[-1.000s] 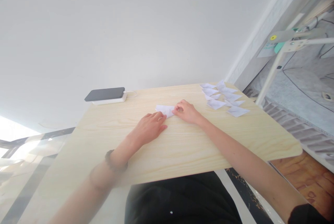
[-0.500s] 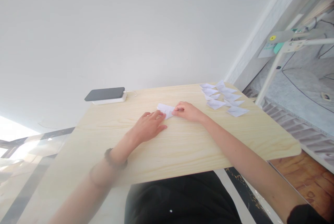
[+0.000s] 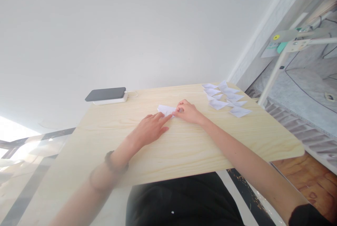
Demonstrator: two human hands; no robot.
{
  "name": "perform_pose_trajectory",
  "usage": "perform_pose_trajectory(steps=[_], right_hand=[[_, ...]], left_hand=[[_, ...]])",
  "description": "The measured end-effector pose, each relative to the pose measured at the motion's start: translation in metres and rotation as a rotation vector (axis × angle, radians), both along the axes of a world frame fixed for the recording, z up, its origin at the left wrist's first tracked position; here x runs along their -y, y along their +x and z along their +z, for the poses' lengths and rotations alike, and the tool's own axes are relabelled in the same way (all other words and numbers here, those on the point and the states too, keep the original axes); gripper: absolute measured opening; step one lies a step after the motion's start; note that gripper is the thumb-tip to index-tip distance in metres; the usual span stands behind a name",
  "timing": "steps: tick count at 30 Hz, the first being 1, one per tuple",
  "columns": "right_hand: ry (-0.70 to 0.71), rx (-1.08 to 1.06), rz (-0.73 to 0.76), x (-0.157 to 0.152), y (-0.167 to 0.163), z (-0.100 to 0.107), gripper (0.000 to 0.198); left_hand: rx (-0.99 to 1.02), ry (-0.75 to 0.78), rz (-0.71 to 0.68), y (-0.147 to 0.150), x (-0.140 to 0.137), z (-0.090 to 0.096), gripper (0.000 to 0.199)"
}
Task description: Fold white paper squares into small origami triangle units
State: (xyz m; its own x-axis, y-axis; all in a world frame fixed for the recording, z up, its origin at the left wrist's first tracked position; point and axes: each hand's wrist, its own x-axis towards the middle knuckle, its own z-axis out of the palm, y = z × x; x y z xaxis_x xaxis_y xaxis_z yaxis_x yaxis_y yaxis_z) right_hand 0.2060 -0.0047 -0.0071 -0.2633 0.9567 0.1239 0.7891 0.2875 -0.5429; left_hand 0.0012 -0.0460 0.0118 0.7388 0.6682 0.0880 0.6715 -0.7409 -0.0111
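Note:
A small folded piece of white paper (image 3: 165, 108) lies on the pale wooden table (image 3: 184, 148), between my two hands. My left hand (image 3: 151, 127) rests over its near left side with fingers stretched out, the index fingertip pressing on the paper. At the paper's right end, my right hand (image 3: 188, 111) pinches the edge between thumb and fingers, close to my left index fingertip. The near part of the paper is hidden by my fingers.
Several folded white paper boats (image 3: 218, 104) stand in two rows at the table's back right. A dark phone (image 3: 105, 94) lies on a white block at the back left, with a white cable. Beyond the right edge is a white metal frame (image 3: 273, 73).
My left index finger has stretched further right along the paper, up to my right fingertips. The right hand still pinches the paper's right end, shifted slightly.

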Motion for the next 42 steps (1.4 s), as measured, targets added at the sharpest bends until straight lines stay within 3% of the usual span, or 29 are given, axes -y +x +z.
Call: perform_pose_trajectory(steps=[42], right_hand=[[-0.002,-0.062,-0.039,0.0010,0.0008,-0.0035,0.024]], left_hand=[[-0.044,0.076,0.007,0.0047,-0.0002,-0.0025,0.038]])
